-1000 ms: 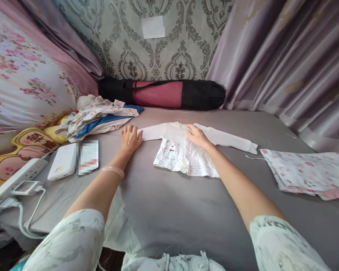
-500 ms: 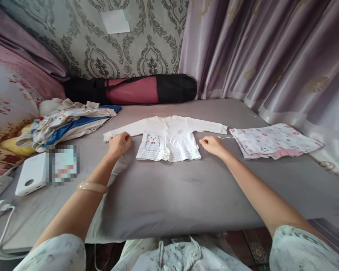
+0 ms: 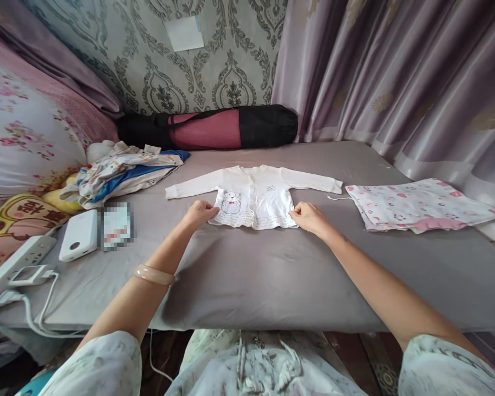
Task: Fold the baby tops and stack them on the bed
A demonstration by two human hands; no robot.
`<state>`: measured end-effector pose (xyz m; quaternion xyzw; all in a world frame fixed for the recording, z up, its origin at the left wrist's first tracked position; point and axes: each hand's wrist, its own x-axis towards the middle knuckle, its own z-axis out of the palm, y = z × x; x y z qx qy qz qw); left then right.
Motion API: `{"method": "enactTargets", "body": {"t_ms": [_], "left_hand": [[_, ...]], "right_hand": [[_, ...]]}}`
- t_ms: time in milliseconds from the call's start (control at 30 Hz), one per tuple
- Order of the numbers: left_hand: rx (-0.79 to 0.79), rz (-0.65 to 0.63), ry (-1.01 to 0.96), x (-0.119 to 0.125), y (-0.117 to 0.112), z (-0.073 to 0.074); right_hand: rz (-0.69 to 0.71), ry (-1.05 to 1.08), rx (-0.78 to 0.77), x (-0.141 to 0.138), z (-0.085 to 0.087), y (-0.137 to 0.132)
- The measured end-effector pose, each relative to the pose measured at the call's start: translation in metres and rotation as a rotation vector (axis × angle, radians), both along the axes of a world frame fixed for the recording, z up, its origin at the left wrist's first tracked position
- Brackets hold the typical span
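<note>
A small white baby cardigan (image 3: pixel 256 192) lies spread on the grey sheet, sleeves stretched out to both sides and a bear print on its left front. My left hand (image 3: pixel 201 213) pinches the garment's lower left corner, thumb and fingers closed on the edge. At the opposite lower corner my right hand (image 3: pixel 309 216) grips the hem between thumb and fingers. To the right lies a folded white cloth with pink prints (image 3: pixel 421 204), a thin string trailing from it toward the right cuff.
A crumpled pile of clothes (image 3: pixel 124 170) lies at the left, by a floral pillow. A white power bank (image 3: pixel 79 235), a blurred-out item (image 3: pixel 116 226) and a power strip with cables (image 3: pixel 20 269) are nearer. A black and red rolled bag (image 3: pixel 206 129) lies against the wall.
My left hand has moved right, from beside the left sleeve to the cardigan's lower corner, and now pinches it. My right hand has closed on the other lower corner. The view has shifted slightly left.
</note>
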<state>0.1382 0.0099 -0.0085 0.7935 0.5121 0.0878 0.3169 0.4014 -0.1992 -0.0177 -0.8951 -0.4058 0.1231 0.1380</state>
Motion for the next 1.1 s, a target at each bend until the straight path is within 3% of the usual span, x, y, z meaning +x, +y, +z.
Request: {"method": "enactTargets", "body": {"t_ms": [267, 400, 567, 667, 800, 900, 1033, 1100], "left_hand": [[-0.009, 0.034, -0.164, 0.001, -0.003, 0.001], [-0.156, 0.119, -0.266, 0.004, -0.004, 0.007], [-0.251, 0.071, -0.315, -0.005, -0.001, 0.008], [-0.101, -0.027, -0.247, -0.015, 0.006, 0.001], [0.152, -0.137, 0.001, -0.021, 0.013, -0.008], [0.253, -0.195, 0.134, -0.023, 0.013, -0.011], [0.423, -0.235, 0.202, -0.024, 0.008, -0.007], [0.529, -0.328, 0.135, -0.022, 0.002, -0.003]], "right_hand": [[-0.098, 0.132, 0.091, -0.002, 0.002, 0.003], [-0.153, 0.223, 0.173, 0.000, -0.004, 0.005], [-0.039, 0.160, 0.277, 0.006, -0.011, 0.002], [0.055, 0.049, 0.221, 0.008, -0.006, -0.002], [0.078, -0.091, 0.072, 0.002, 0.001, -0.008], [0.095, -0.131, 0.015, -0.003, 0.003, -0.011], [0.142, -0.237, 0.012, -0.010, 0.010, -0.012], [0.206, -0.358, 0.083, -0.018, 0.014, -0.010]]}}
